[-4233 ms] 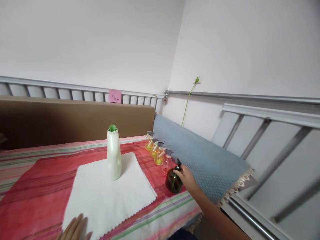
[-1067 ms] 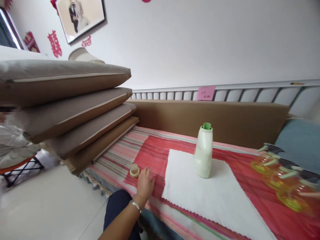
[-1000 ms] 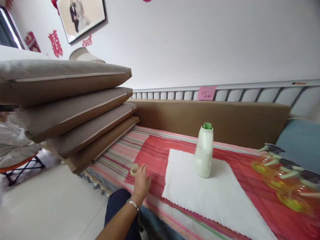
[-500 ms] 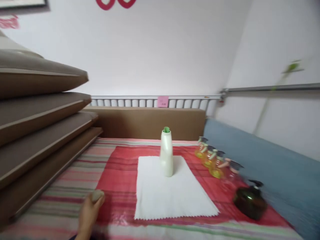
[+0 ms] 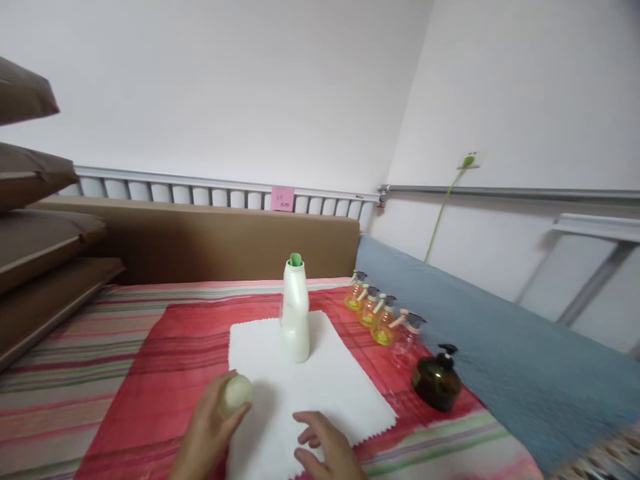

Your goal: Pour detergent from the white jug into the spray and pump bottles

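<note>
My left hand (image 5: 213,430) holds a small pale round cap (image 5: 237,393) over the near left edge of a white cloth (image 5: 320,380). My right hand (image 5: 327,447) hovers open just above the cloth's near edge, fingers spread, holding nothing. A tall white bottle (image 5: 295,313) with an uncapped green spout stands upright at the far side of the cloth, beyond both hands. The cloth lies on a red striped cover (image 5: 150,360).
A row of small yellow spray bottles (image 5: 377,313) and a dark green pump bottle (image 5: 437,380) stand to the right, by a blue blanket (image 5: 490,347). Stacked brown cushions (image 5: 35,253) are at the left. A brown panel (image 5: 200,240) and white railing run behind.
My left hand picked up the cap from the left edge of the red cover and carried it right to the cloth. My right hand came into view. The view turned right.
</note>
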Motion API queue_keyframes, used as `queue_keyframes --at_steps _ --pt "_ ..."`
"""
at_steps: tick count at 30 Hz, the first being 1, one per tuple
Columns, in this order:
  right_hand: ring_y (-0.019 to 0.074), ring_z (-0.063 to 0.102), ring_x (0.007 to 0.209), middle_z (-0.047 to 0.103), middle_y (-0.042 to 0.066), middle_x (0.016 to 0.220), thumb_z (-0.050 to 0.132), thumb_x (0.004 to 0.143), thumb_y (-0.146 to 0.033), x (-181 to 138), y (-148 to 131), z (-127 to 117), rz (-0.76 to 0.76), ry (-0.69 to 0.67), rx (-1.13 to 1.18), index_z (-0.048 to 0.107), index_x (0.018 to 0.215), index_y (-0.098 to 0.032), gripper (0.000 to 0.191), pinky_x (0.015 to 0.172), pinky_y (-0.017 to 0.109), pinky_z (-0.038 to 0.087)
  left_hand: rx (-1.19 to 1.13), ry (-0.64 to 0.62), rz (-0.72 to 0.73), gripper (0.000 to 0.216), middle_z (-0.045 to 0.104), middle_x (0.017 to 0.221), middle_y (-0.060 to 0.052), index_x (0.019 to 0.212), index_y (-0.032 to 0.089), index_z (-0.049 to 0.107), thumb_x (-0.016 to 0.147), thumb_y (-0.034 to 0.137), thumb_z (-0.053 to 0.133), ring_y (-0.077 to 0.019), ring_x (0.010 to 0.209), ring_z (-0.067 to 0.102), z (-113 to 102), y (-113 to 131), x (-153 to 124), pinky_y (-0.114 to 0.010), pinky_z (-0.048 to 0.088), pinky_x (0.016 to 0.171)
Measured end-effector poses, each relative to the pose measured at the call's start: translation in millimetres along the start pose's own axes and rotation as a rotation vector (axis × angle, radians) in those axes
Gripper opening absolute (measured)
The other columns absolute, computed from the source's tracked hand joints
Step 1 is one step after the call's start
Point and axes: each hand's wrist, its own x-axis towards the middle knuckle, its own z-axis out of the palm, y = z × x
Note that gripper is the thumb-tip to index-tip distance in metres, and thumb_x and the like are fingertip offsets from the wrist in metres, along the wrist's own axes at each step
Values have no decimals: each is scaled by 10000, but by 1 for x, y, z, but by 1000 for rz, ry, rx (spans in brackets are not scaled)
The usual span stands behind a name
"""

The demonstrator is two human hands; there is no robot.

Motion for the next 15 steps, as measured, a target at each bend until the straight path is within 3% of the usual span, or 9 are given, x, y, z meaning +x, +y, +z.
queue_keyframes --at_steps 4,7,10,13,15 --pt "185 630 792 556 155 1222 541 694 -235 39 -23 25 173 -25 106 433 1269 -138 593 708 320 498 61 -114 81 434 652 1129 -94 1096 209 583 701 366 672 -266 1073 586 25 -5 11 -414 464 956" --pt "220 599 955 528 145 1266 612 636 -192 67 -36 44 181 -24 76 403 1302 -145 700 810 339 475 32 -169 108 416 665 1113 -105 1084 212 610 686 312 680 -279 1044 597 35 -20 13 -420 475 942" --pt "244 563 1039 617 72 1151 696 574 -196 90 -44 64 174 -10 6 504 1209 -197 664 874 334 445 -79 -155 73 409 692 1068 -97 1046 234 629 648 310 683 -296 991 625 37 -47 17 -430 505 901" --pt "234 627 840 681 24 941 714 578 -285 109 -47 76 241 -46 -89 598 1032 -226 472 719 312 489 -227 -120 -77 449 700 1068 -74 1041 265 623 608 358 701 -312 989 638 36 -76 23 -445 530 874" --pt "244 634 817 685 32 918 701 589 -343 120 -50 76 252 -24 -216 611 992 -229 428 700 320 491 -313 -106 -156 494 679 1126 -46 1074 295 603 599 378 710 -311 1043 619 35 -85 27 -446 529 892"
